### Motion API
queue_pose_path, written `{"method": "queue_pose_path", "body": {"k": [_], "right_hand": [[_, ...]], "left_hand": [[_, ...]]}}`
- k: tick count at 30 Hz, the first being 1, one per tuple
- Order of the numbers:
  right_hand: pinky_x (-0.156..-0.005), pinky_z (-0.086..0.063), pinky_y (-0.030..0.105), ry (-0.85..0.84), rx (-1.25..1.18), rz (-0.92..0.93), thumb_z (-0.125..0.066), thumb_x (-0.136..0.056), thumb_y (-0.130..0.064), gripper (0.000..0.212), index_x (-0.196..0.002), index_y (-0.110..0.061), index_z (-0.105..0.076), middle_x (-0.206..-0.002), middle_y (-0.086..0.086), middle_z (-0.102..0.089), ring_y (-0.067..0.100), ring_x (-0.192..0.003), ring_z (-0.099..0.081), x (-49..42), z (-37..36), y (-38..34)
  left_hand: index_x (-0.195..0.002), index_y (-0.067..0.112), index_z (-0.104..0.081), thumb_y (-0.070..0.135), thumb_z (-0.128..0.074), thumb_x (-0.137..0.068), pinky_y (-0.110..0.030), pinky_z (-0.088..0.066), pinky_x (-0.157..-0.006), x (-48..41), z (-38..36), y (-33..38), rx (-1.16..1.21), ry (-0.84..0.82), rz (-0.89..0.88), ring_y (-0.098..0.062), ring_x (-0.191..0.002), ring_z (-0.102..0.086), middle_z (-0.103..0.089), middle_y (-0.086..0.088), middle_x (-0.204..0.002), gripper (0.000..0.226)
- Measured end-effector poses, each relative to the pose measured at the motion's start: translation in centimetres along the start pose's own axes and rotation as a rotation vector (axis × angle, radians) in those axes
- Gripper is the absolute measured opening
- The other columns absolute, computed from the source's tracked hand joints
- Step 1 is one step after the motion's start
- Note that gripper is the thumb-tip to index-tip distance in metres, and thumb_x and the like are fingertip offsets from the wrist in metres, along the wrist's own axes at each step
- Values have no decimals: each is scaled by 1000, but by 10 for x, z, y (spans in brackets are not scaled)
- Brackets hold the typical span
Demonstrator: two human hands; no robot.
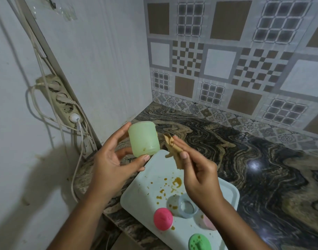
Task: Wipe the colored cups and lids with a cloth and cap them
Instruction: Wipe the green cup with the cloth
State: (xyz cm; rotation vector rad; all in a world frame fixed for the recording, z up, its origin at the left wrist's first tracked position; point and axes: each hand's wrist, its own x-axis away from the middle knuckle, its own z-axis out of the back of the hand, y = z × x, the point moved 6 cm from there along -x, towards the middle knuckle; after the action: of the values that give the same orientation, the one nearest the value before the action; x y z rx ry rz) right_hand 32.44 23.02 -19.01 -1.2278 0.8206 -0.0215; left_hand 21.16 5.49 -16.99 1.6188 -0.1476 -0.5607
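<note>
Here left hand (pixel 111 159) fingers grip green cup (pixel 143 139); right hand (pixel 199 174) pinches cloth (pixel 172 147).

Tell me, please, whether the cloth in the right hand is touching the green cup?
Apart: the head view shows dark counter between the cloth and the green cup, held up by the left hand.

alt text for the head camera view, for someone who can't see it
A person's left hand holds a pale green cup while the right hand holds a tan cloth beside it. Below, a stained white tray on a marbled counter carries pink and green lids.
</note>
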Motion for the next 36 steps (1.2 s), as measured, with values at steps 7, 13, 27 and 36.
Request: {"method": "queue_pose_path", "body": {"k": [7,13,27,36], "right_hand": [[-111,-47,31,52,-12,88,-48,-105,-9,35,-136,-21,-59,-143,-4,-60,11,-141,-51,-34,-5,-31],[-114,-46,44,-149,79,164,-53,-103,2,36,-138,-3,-61,-150,9,-54,15,-145,-46,-40,-28,-35],[-117,-39,55,-192,242,356,-46,-103,4,34,-135,11,-56,-150,29,-47,39,-145,-42,-1,-38,-15],[-116,-44,46,-205,289,385,-49,-103,2,33,-133,7,-59,-149,24,-51,33,-142,-49,22,-32,-6]], "left_hand": [[-130,24,-60,5,-87,-57,-35,-62,-65,-1,-4,2,-58,-15,-43,-24,-101,-73,-63,6,-135,80],[-137,20,-58,13,-97,-60,-46,-63,-73,-2,-9,4,-50,-8,-36,-19,-95,-73,-67,9,-133,87],[-129,32,-62,24,-89,-54,-44,-61,-85,-9,-2,1,-71,21,-64,-19,-97,-75,-69,13,-129,80],[-131,25,-59,1,-93,-61,-40,-59,-87,-10,6,-5,-69,33,-73,-16,-102,-72,-66,9,-135,81]]}}
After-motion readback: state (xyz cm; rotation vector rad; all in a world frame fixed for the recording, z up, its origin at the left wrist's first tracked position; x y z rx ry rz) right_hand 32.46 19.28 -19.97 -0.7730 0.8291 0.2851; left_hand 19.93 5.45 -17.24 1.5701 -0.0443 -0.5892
